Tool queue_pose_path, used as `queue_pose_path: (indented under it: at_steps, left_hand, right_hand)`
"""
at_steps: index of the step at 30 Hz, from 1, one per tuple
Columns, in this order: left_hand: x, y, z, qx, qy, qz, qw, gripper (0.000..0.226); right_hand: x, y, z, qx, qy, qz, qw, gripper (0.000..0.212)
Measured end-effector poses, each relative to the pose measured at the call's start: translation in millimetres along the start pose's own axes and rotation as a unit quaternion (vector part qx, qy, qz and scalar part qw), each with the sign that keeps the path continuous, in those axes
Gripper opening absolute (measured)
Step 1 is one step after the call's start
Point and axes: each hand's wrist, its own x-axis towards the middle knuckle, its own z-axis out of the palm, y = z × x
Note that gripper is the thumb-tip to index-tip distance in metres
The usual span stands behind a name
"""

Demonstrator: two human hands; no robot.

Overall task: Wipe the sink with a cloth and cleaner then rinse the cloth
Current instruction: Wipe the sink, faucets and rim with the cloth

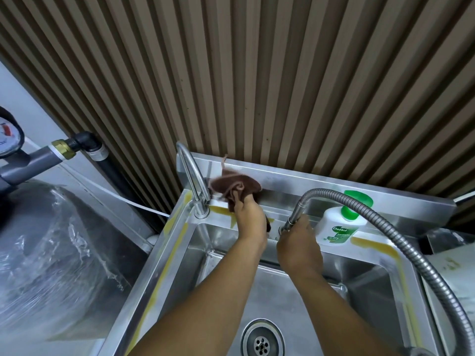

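A: Along the back of the steel sink (164, 255), against the slatted wall (257, 73), that is where the work is. What do you make out, biggest first?

B: The sink basin, with its drain (262, 341) near the bottom edge. Then the flexible hose (401, 240) arching in from the right, and the gooseneck tap (191, 176) at the back left corner. A white bottle of cleaner (336, 227) with a green top stands on the back ledge, right of centre.

A: And the cloth?

B: The brown cloth (234, 186) is bunched against the splashback, just right of the tap. The left hand (250, 217) has its fingers closed around the lower part of it, the rest fanning up and left above the knuckles.

A: The right hand?

B: The right hand (298, 242) wraps the nozzle end of the hose, just beside the bottle.

A: So what does the next stroke depend on?

B: I judge the splashback runs lengthwise left to right, and most of the unwiped stretch lies rightward of the cloth. The left hand is the nearer one, but the hose and bottle stand in its path.
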Motion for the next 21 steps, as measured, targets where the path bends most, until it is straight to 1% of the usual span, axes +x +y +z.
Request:
queue_pose_path:
  at_steps: [1, 3, 4, 6, 7, 9, 11, 14, 16, 18, 20, 21]
  left_hand:
    - [2.4, 1.6, 0.4, -0.042, 0.006, -0.024, 0.999, 0.036]
    - [10.6, 16.5, -2.4, -0.089, 0.023, -0.029, 0.995, 0.031]
    - [19.7, 22.8, -5.2, -0.098, 0.04, -0.017, 0.994, 0.034]
    - [37.5, 33.3, -10.1, -0.097, 0.073, -0.005, 0.993, 0.048]
    - [40.7, 35.8, -10.8, -0.101, 0.083, -0.005, 0.991, 0.05]
    - [35.0, 39.4, -6.8, -0.096, 0.083, -0.007, 0.992, 0.041]
    - [25.3, 34.8, 1.7, -0.101, 0.061, -0.029, 0.993, 0.034]
    - [5.5, 20.1, 18.5, -0.143, 0.003, -0.097, 0.985, 0.018]
    - [-5.9, 16.2, 22.8, -0.182, -0.059, -0.152, 0.97, 0.023]
    - [-5.3, 19.1, 16.7, -0.204, -0.097, -0.194, 0.955, 0.031]
    - [2.5, 26.2, 3.8, -0.233, -0.123, -0.202, 0.943, 0.03]
    - [8.7, 30.4, -6.3, -0.258, -0.12, -0.193, 0.939, 0.032]
  right_hand:
    - [0.0, 0.0, 0.0, 0.001, 0.0, -0.001, 1.0, 0.018]
    - [0.2, 0.4, -1.0, 0.001, -0.002, -0.001, 1.0, 0.016]
    - [0.1, 0.3, -1.8, 0.002, -0.004, 0.0, 1.0, 0.015]
    - [-0.3, 0.5, -3.0, 0.003, -0.007, -0.004, 1.0, 0.015]
    - [-0.4, 1.1, -3.7, 0.002, -0.006, -0.006, 1.0, 0.015]
    - [-1.1, 0.5, -3.8, -0.002, -0.003, -0.005, 1.0, 0.016]
    - [-1.1, -0.2, -3.1, -0.001, -0.002, -0.001, 1.0, 0.016]
    - [-1.0, -1.0, -2.9, 0.007, -0.004, 0.003, 1.0, 0.014]
    - [-1.2, -1.0, -2.9, 0.01, -0.007, 0.0, 1.0, 0.017]
    - [-1.8, -0.9, -3.2, 0.012, -0.011, -0.004, 1.0, 0.022]
    - [-1.7, -0.7, -3.3, 0.014, -0.006, -0.003, 1.0, 0.02]
    - [-1.4, 0.0, -2.7, 0.013, -0.003, -0.003, 1.0, 0.018]
